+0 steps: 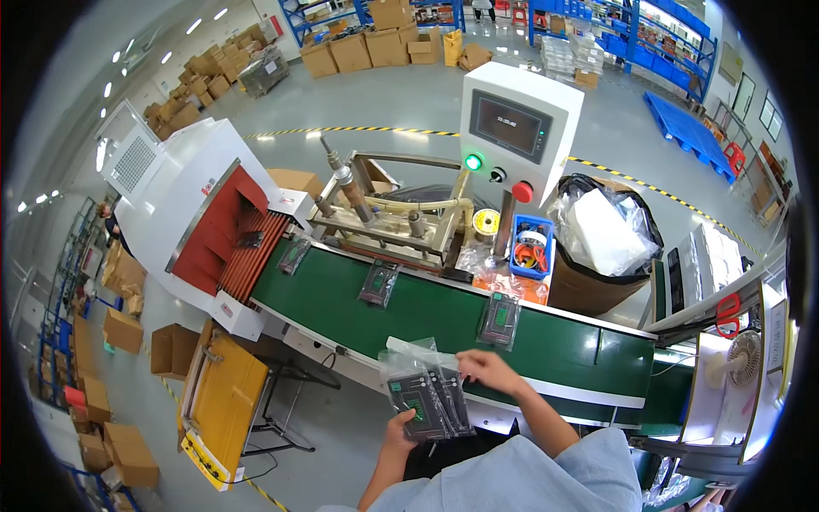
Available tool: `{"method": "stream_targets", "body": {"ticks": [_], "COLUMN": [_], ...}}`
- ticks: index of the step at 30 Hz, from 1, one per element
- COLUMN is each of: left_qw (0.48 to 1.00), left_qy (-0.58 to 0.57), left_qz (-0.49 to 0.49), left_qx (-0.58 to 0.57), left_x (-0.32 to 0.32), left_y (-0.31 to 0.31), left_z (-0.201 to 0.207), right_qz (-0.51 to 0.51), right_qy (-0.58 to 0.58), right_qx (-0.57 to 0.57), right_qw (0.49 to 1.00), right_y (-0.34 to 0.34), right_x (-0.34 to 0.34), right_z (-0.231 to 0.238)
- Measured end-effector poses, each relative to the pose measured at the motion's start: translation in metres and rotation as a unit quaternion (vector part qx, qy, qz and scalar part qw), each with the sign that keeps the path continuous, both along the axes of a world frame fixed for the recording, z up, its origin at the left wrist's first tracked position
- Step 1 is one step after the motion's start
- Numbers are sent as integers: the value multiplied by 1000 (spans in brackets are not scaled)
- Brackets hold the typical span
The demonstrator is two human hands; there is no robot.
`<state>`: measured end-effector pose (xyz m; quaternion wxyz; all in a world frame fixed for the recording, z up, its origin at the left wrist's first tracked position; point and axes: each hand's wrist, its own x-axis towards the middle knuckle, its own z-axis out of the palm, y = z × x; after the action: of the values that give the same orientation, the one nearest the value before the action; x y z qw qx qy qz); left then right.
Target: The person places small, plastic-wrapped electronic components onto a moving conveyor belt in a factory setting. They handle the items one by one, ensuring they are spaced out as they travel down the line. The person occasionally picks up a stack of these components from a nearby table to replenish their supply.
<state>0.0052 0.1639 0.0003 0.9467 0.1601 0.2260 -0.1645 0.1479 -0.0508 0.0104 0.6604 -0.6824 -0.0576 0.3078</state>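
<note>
A fanned stack of clear plastic bags with flat black packages (416,399) inside is held over the near edge of the green conveyor belt (435,317). Low on its left side, my left hand (399,429) grips the stack, thumb on the front package. My right hand (488,370) is closed in a pinch at the loose upper right corner of one bag. Beyond my hands, a bagged black package (499,319) lies on the belt. Farther left on the belt are another bagged package (378,282) and a third package (293,255).
At the belt's left end stands a white machine (200,192) with red curtain flaps and rollers. A control box (522,128) with a lit green button rises behind the belt. Nearby are a blue bin (532,247), a lined waste bag (601,235) and a yellow board (223,397).
</note>
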Motion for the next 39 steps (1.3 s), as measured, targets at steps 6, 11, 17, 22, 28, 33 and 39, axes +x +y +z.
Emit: {"method": "stream_targets", "body": {"ticks": [6,11,17,22,28,33,39], "left_qw": [997,997,998,998,998,995,985], "left_qy": [17,-2,-21,-12,10,5,35], "left_qz": [-61,-36,-30,37,50,38,123], "left_qx": [50,70,53,45,48,93,118], "left_x": [1,-10,-20,-20,-18,-11,9], "left_y": [-25,-37,-37,-52,-63,-63,-58], "left_z": [-10,-7,-14,-7,-10,-13,-2], "right_qz": [-23,35,-57,-215,40,50,62], "right_qy": [-70,-119,-22,14,-16,-102,-151], "right_qx": [23,-39,121,152,60,14,-32], "right_qw": [997,992,991,965,997,993,986], "right_y": [-10,-27,-33,-45,-62,-67,-87], "right_x": [-36,-49,-43,-21,-36,-36,-28], "right_z": [-1,13,27,37,22,32,40]}}
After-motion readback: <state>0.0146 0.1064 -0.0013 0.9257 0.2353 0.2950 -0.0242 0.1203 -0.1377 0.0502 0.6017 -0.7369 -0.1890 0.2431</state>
